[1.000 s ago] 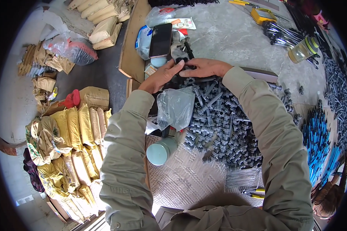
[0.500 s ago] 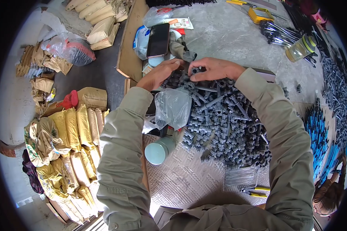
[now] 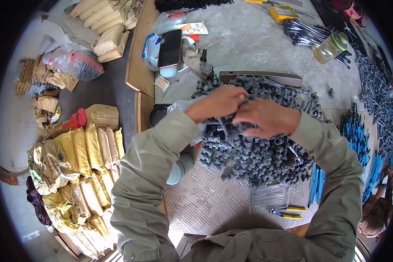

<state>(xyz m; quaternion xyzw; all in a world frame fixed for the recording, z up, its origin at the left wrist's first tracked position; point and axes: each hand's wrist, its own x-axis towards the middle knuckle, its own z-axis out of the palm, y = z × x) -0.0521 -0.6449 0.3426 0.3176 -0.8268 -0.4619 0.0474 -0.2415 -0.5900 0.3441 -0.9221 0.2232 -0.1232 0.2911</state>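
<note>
Down toward five o'clock they've come, left hand and right hand, fingers curled at centre over heaped grey plastic fittings; blur hides what's gripped, can't tell. Careless raking could scatter pieces toward the pliers at five o'clock.

A wide tabletop of grey, marble-veined material spans the far middle of the scene. Nearer, a beige covering with a raised woven-like pattern lies on the work surface. An upright brown wooden board edges the far left side, with a shorter wooden panel nearer. Left of them lies a flat, dark grey surface. Strong light whitens the near left.
</note>
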